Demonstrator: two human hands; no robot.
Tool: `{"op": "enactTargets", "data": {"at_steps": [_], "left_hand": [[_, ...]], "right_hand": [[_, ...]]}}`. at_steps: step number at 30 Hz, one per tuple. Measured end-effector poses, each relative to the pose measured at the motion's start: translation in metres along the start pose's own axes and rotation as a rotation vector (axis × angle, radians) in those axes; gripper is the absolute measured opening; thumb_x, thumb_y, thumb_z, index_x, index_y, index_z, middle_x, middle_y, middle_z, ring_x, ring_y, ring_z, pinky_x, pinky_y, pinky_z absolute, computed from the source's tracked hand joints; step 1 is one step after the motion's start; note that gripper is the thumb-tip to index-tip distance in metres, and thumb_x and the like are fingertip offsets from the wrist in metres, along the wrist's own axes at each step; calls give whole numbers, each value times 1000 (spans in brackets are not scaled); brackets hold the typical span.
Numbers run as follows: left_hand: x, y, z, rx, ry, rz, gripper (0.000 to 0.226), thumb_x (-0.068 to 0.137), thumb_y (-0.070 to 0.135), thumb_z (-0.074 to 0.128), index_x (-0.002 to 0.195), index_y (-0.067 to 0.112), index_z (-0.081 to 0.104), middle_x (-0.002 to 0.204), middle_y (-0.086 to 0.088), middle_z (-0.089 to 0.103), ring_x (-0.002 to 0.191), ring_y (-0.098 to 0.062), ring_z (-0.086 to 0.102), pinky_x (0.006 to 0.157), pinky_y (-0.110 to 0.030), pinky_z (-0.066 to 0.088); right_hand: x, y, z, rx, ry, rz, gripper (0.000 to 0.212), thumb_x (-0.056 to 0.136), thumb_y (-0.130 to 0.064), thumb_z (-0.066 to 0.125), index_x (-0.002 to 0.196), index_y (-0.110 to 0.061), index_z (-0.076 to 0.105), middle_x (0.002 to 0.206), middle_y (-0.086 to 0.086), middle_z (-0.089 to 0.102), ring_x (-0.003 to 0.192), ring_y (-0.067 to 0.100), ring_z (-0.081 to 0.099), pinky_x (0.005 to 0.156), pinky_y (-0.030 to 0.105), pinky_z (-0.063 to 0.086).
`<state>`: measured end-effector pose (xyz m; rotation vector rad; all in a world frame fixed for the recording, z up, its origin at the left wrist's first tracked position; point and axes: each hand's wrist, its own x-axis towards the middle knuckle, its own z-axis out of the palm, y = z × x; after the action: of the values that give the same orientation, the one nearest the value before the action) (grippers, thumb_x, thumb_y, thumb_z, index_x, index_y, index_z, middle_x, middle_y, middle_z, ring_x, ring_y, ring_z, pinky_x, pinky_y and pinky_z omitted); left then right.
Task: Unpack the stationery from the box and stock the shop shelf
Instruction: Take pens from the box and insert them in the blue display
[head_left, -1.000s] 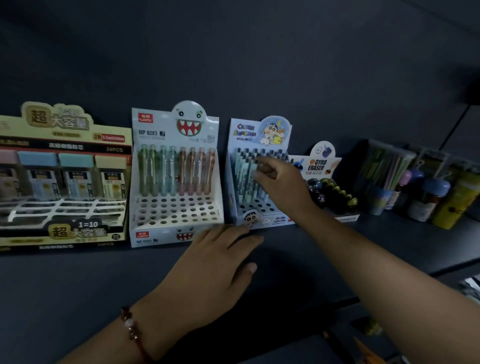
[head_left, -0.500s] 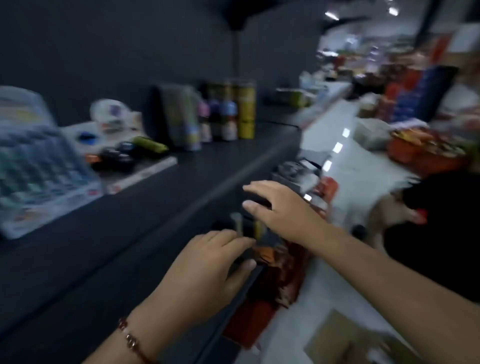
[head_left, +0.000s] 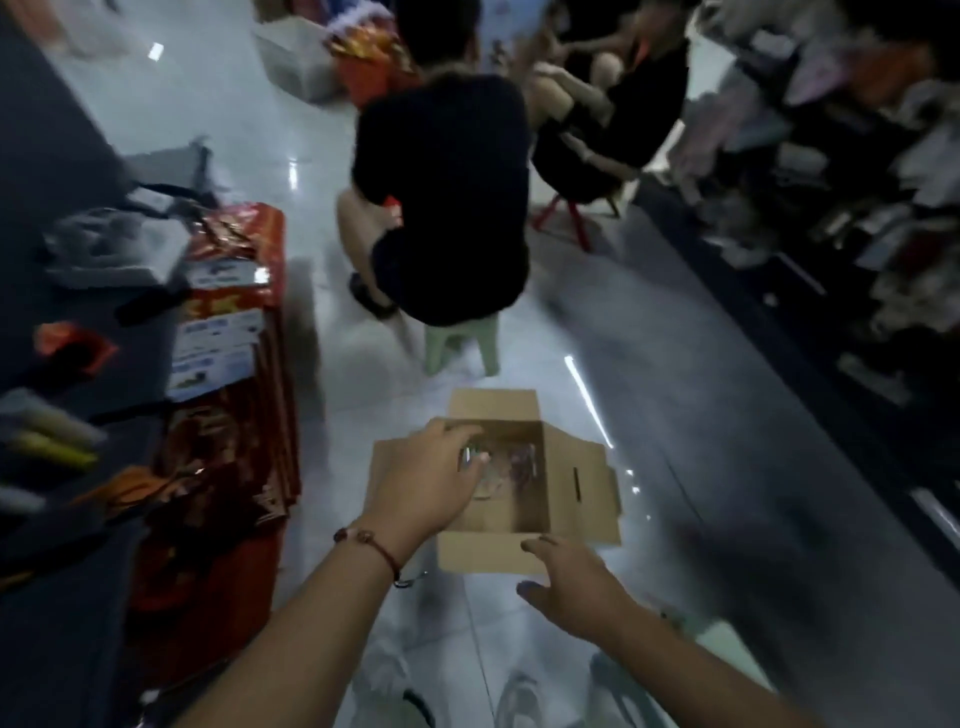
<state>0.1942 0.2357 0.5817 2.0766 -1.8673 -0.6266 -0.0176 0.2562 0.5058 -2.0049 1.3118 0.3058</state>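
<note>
Reaching left hand into open cardboard box on floor, fingers loosely curled above blurred packets, nothing gripped yet; right hand hovers beside near flap, fingers spread, likely to steady box.

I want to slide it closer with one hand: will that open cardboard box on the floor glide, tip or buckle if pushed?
The cardboard box probably glides easily, since it sits on glossy tiled floor. It looks light: little shows inside. Its four spread flaps would likely bend if pushed, so press the wall. Tipping seems unlikely.
</note>
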Motion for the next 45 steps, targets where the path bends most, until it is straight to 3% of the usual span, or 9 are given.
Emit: {"op": "enactTargets", "data": {"at_steps": [8,15,18,21,26,30,34,38,45], "left_hand": [[131,-71,119,43,-329,-31,38,86,34,43,118,29,62,114,2,58,100,-18,56,84,-33,50],[249,-199,231,54,-283,-99,25,91,21,49,113,29,59,108,4,56,90,-15,54,72,-33,51],[288,-270,313,73,-300,-164,30,93,24,49,121,31,57,116,0,57,93,-18,56,67,-29,47],[309,-333,403,52,-412,-271,45,94,23,54,138,29,48,136,-5,48,107,-25,56,76,-32,52],[337,-398,519,237,-350,-73,60,85,21,67,141,23,47,146,-21,36,129,-44,40,96,-59,45],[347,-419,565,339,-162,11,46,82,18,68,127,17,62,146,-27,37,132,-51,35,101,-68,35],[371,-397,596,390,-79,429,35,76,22,70,111,17,70,133,-20,55,129,-44,44,107,-63,32],[405,-397,613,435,-192,554,41,72,27,75,111,19,70,118,-15,65,112,-37,59,95,-51,47],[447,-416,608,502,-255,498,40,77,31,78,115,20,71,117,-13,66,103,-32,63,83,-45,55]], "right_hand": [[116,53,0,225,71,249,58,94,-43,57,146,-23,42,148,-3,46,134,15,43,109,28,33],[300,102,55,410,58,418,54,94,-35,58,144,-23,43,145,-2,48,130,15,46,106,29,38],[396,142,103,442,61,436,51,94,-31,59,142,-21,45,138,2,51,122,19,51,100,31,43],[483,188,165,472,68,452,53,92,-31,59,142,-23,43,137,3,51,123,23,51,100,33,44],[587,243,282,490,33,462,58,89,-36,60,142,-23,39,140,4,47,125,26,49,105,39,43],[651,286,324,546,179,583,59,92,-37,56,145,-19,37,148,8,38,131,26,43,106,41,41],[684,319,345,592,329,813,69,95,-35,55,154,-15,24,153,14,35,135,34,42,107,42,40],[693,327,366,727,394,964,62,96,-42,53,146,-8,38,141,18,49,127,36,49,101,41,42],[698,306,382,495,502,612,34,95,-34,52,127,-25,59,123,-1,58,115,19,51,98,35,42]]}}
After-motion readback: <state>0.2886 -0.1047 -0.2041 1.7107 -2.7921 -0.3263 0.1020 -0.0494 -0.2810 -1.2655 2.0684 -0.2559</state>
